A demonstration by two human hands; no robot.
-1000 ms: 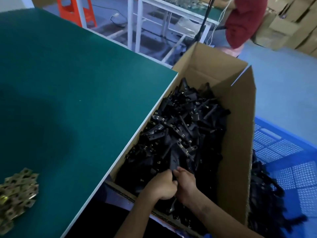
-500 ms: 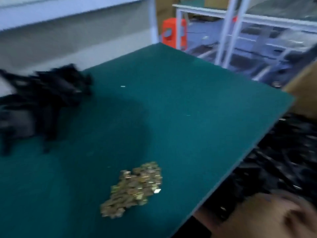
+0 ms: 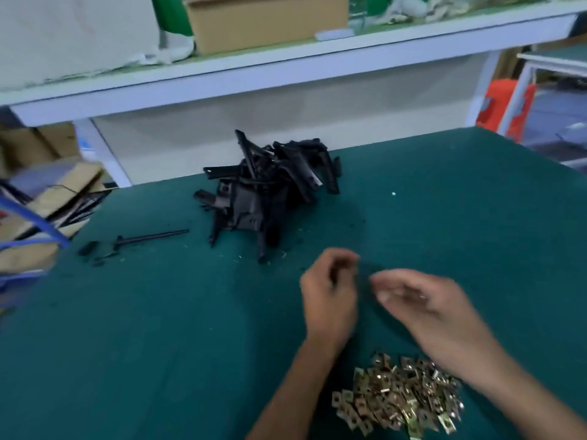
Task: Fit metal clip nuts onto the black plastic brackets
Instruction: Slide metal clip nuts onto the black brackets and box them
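A heap of black plastic brackets [image 3: 270, 192] lies near the far edge of the green table [image 3: 158, 312]. A pile of brass-coloured metal clip nuts [image 3: 400, 398] sits close to me at the lower right. My left hand [image 3: 330, 296] hovers between the two piles with its fingers curled; motion blur hides whether it holds anything. My right hand [image 3: 422, 306] hangs just above the clip nuts, fingers relaxed and pointing left, nothing visible in it. A faint dark smear lies between the two hands, too blurred to identify.
A thin black rod [image 3: 152, 236] and small black scraps [image 3: 89, 247] lie on the table's left part. Behind the table runs a white shelf [image 3: 286, 65] carrying a cardboard box [image 3: 263, 20]. Cardboard pieces [image 3: 47, 198] lie off the left edge, an orange stool [image 3: 498, 103] at the right.
The view has swung left from the carton of brackets beside the table to the tabletop. Both hands have left the carton and now hover over the table above the clip nuts.
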